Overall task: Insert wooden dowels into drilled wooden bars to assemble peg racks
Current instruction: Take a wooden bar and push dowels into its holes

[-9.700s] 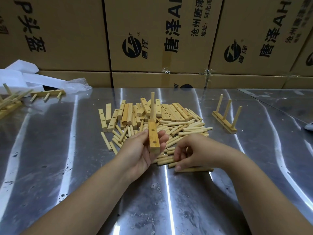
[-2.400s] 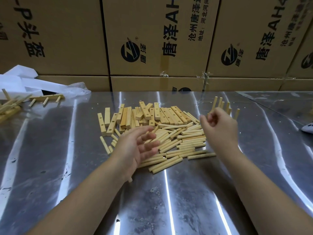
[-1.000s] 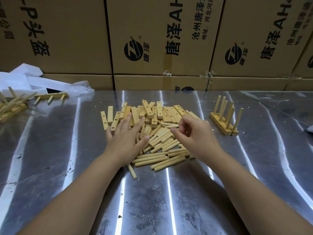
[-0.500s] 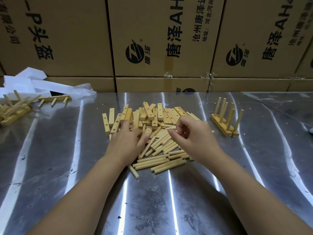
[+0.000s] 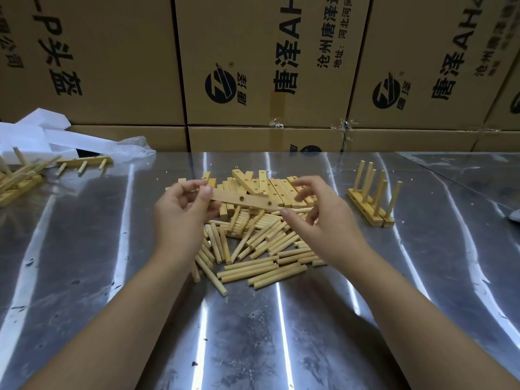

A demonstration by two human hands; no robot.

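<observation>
Left hand [image 5: 180, 218]: centre-left of the frame, thumb and curled fingers pinching the left end of the drilled bar [image 5: 244, 200].
Right hand [image 5: 320, 220]: centre-right, fingers loosely spread and holding nothing, index tip just beside the bar's right end; cannot tell whether touching.
Bar position: raised above the heap, centre of frame, roughly level, two holes showing on the near face, no dowel fitted yet.
Loose dowels [image 5: 261, 243]: scattered on the metal table [image 5: 84, 277] directly below the hands.
Spare bars [image 5: 281, 190]: stacked just behind the held one.
Finished racks [image 5: 368, 204]: upright at centre-right, pegs pointing up; more lying at the left edge.
Backdrop: printed cartons [image 5: 112, 66] across the top.
Handling, bar: probably light, stiff, smooth-sided; best held by the ends or narrow edges, clear of the holes.
Handling, dowels: likely light, rigid, prone to rolling on the slick metal; best pinched near one end, leaving the tip free for the hole.
Likely risk: tilted entry jamming or splitting the wood.
</observation>
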